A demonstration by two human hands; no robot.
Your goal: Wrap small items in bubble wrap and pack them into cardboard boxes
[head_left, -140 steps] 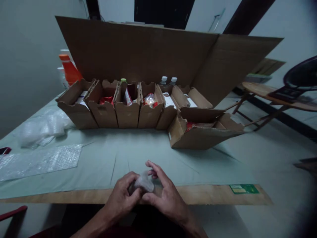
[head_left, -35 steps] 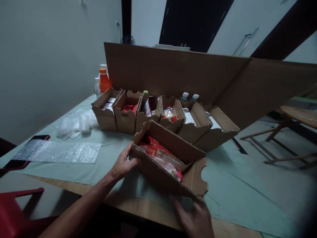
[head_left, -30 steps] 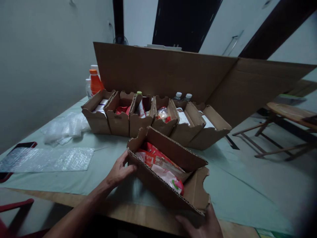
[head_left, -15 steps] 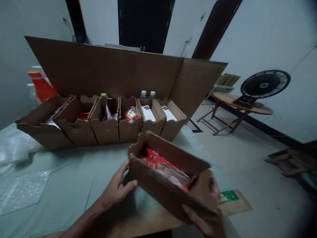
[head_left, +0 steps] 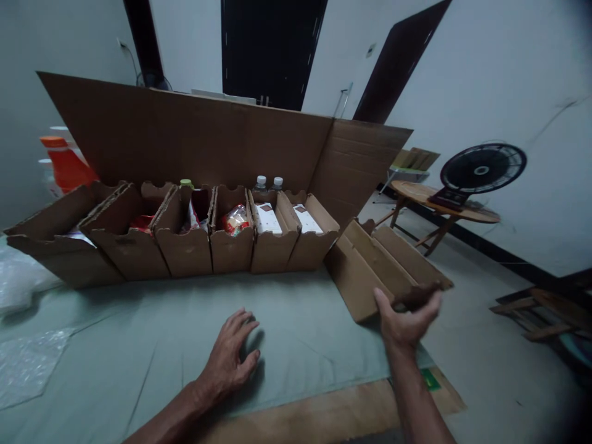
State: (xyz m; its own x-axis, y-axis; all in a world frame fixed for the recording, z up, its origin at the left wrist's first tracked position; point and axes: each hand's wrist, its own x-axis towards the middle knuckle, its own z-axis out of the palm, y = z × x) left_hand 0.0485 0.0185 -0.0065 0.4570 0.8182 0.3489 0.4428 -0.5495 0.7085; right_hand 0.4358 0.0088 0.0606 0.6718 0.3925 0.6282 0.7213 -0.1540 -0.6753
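My right hand [head_left: 406, 317] grips the near corner of a long cardboard tray box [head_left: 370, 265] at the table's right edge, next to the end of the row. My left hand [head_left: 231, 357] rests flat on the green table cover [head_left: 161, 333], fingers spread, holding nothing. A row of several open cardboard tray boxes [head_left: 185, 240] stands behind, with red packets, white cartons and bottles inside.
A tall cardboard sheet [head_left: 208, 145] stands behind the row. An orange bottle [head_left: 65, 163] is at the far left. Bubble wrap [head_left: 23, 370] lies at the left. A round wooden table with a black fan [head_left: 481, 169] stands on the floor to the right.
The box that both hands held in front of me has moved to the right end of the row. My left hand has let go and now lies flat on the table.
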